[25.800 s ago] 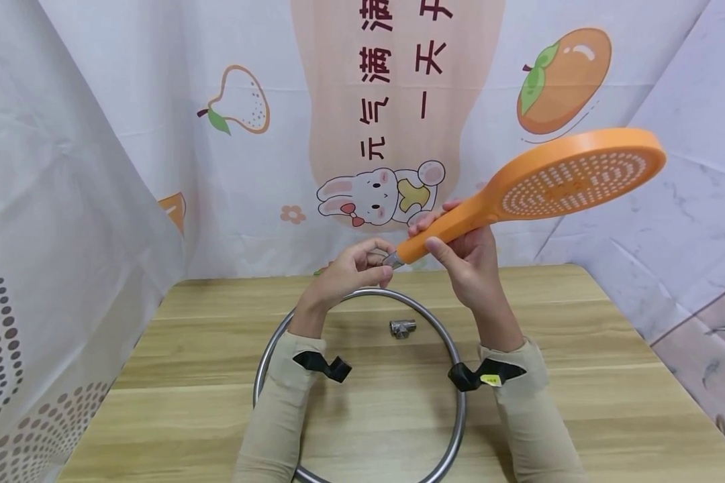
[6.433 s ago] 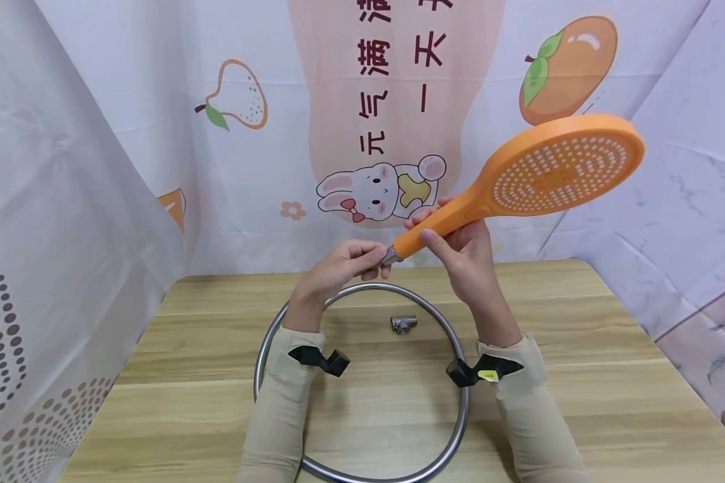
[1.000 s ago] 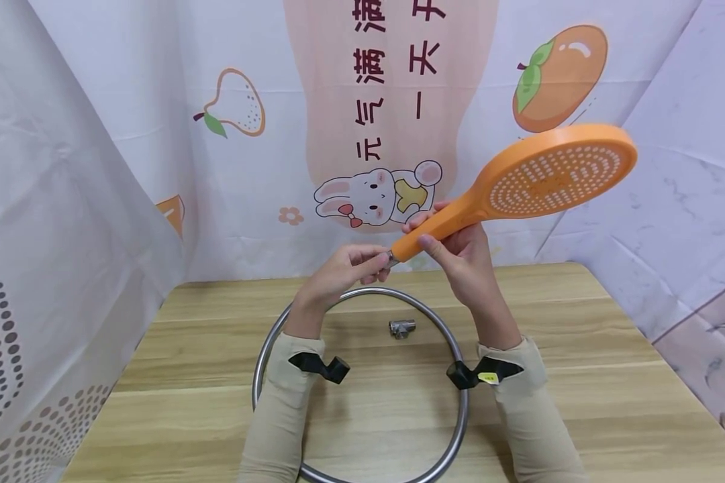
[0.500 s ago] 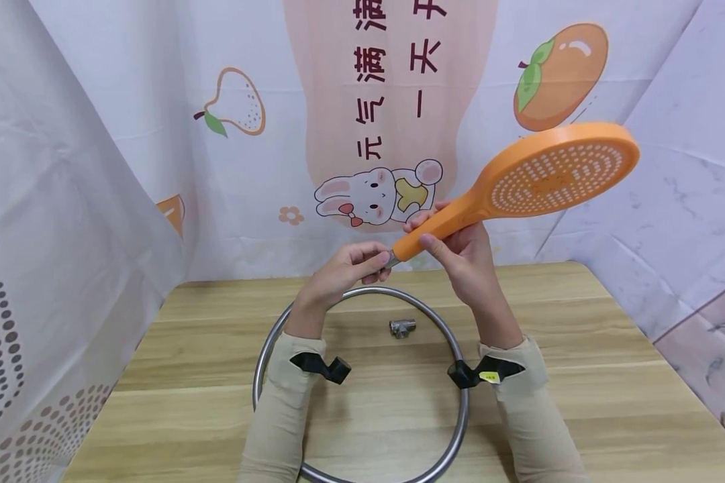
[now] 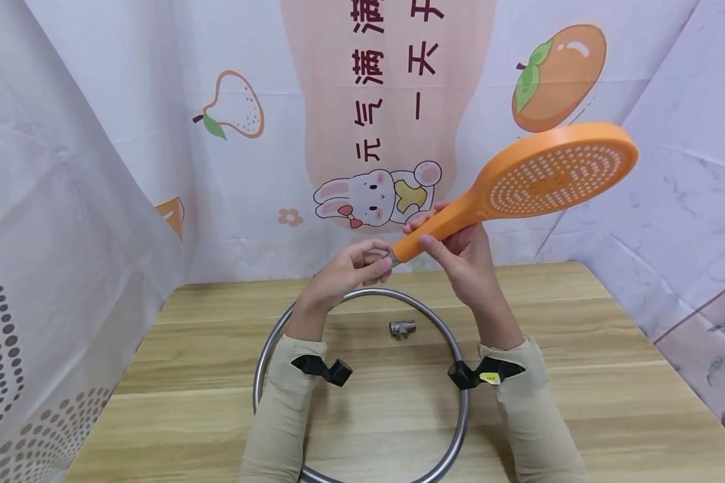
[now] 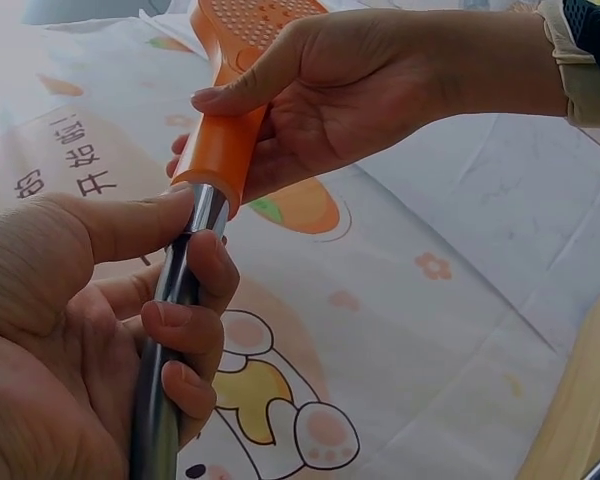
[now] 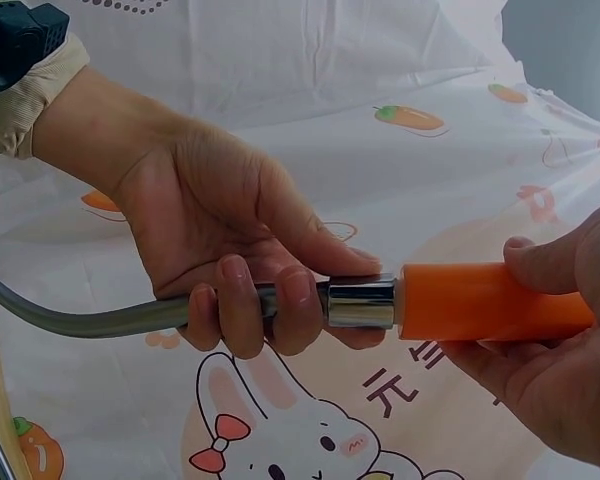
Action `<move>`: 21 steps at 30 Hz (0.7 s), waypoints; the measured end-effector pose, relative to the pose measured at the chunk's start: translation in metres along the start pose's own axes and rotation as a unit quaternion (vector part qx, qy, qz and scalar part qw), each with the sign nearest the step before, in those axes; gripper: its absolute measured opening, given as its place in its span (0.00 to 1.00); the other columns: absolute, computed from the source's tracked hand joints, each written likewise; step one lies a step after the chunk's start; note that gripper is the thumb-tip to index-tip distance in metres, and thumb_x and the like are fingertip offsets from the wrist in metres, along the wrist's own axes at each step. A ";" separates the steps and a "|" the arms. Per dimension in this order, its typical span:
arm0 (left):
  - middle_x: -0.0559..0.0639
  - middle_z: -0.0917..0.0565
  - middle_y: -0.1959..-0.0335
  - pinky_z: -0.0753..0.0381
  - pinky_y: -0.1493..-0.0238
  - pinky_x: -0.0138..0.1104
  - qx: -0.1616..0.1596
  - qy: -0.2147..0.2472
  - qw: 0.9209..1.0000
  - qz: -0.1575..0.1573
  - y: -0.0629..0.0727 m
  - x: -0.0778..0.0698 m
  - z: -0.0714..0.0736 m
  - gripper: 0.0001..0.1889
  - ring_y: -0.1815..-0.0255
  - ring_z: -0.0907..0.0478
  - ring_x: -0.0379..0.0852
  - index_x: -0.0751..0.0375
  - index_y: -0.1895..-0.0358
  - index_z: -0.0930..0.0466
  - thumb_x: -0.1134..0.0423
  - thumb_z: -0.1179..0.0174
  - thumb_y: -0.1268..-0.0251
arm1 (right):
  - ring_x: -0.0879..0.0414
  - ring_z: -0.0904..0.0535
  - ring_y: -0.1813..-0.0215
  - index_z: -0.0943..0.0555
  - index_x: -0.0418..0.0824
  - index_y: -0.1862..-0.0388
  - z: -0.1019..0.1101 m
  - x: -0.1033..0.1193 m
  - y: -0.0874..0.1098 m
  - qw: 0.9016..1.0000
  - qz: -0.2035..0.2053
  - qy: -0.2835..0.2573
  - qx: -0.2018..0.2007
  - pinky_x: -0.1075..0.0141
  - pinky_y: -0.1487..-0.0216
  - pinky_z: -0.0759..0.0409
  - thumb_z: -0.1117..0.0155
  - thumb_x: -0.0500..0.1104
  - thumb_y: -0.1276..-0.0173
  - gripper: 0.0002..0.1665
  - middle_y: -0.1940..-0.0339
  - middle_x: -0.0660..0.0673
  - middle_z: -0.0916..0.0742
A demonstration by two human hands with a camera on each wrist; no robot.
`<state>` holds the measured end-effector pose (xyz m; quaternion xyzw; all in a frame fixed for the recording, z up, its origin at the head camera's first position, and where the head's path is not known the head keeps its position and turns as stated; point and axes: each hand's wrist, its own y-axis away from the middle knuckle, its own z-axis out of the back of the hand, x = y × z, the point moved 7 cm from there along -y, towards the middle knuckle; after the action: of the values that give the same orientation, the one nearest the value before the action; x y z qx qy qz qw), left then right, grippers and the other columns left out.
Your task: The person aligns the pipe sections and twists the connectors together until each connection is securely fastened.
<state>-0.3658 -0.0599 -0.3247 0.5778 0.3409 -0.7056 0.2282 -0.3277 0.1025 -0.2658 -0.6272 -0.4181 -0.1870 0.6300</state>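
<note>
An orange shower head [image 5: 558, 178] is held up over the back of the table, its perforated spray face toward the lower right. My right hand [image 5: 474, 265] grips its handle, thumb in front and fingers behind. At the handle's lower end my left hand [image 5: 341, 272] holds the grey metal shower hose [image 6: 158, 400]. In the right wrist view, its thumb lies along the chrome hose nut [image 7: 362, 302] and several fingers curl round the hose behind it. The nut sits right at the end of the orange handle [image 7: 470, 302]; any thread is hidden.
The hose makes a wide loop on the wooden table [image 5: 580, 376], running under the left forearm. Inside the loop lies a small chrome T-shaped fitting [image 5: 402, 329]. A printed white curtain [image 5: 235, 194] hangs behind the table.
Over the last second my left thumb slides slightly down the nut and the index finger arches up. The right hand keeps its grip; since the earliest frame the shower head has shifted slightly left.
</note>
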 end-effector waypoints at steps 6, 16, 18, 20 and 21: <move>0.49 0.25 0.70 0.33 0.65 0.30 0.025 -0.006 1.000 -0.001 0.003 0.002 0.000 0.18 0.69 0.33 0.46 0.70 0.50 0.23 0.55 0.49 0.18 | 0.51 0.14 0.46 0.35 0.35 0.38 0.002 -0.003 0.000 1.000 -0.003 -0.020 0.002 0.58 0.35 0.20 0.43 0.22 0.29 0.24 0.51 0.42 0.15; 0.47 0.32 0.74 0.39 0.63 0.33 0.050 -0.008 0.998 0.045 0.004 0.011 -0.001 0.25 0.73 0.40 0.43 0.70 0.46 0.19 0.53 0.60 0.14 | 0.50 0.14 0.47 0.33 0.40 0.38 -0.003 -0.006 0.000 0.998 -0.004 -0.051 0.029 0.57 0.36 0.19 0.43 0.22 0.29 0.26 0.51 0.41 0.15; 0.47 0.32 0.74 0.38 0.65 0.32 0.047 -0.014 0.998 0.038 0.004 0.010 -0.001 0.24 0.73 0.39 0.43 0.73 0.48 0.20 0.54 0.60 0.14 | 0.50 0.14 0.47 0.33 0.41 0.38 -0.003 -0.004 0.001 0.999 0.001 -0.045 0.028 0.57 0.36 0.19 0.43 0.22 0.30 0.27 0.51 0.41 0.15; 0.47 0.31 0.75 0.38 0.66 0.31 0.044 -0.020 0.999 0.025 0.003 0.008 -0.002 0.24 0.73 0.39 0.44 0.75 0.48 0.20 0.55 0.59 0.14 | 0.50 0.13 0.46 0.33 0.42 0.38 -0.003 -0.003 0.001 0.999 0.005 -0.037 0.024 0.58 0.36 0.19 0.43 0.22 0.29 0.27 0.51 0.41 0.15; 0.47 0.31 0.75 0.38 0.67 0.31 0.041 -0.021 0.999 0.017 0.002 0.006 -0.002 0.24 0.73 0.39 0.44 0.76 0.49 0.20 0.56 0.59 0.14 | 0.50 0.14 0.46 0.32 0.42 0.38 -0.002 -0.002 0.001 0.999 0.007 -0.033 0.021 0.58 0.36 0.19 0.43 0.22 0.29 0.27 0.51 0.41 0.15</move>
<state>-0.3646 -0.0598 -0.3313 0.5772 0.2967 -0.7273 0.2235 -0.3273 0.1000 -0.2679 -0.6223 -0.4385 -0.1526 0.6302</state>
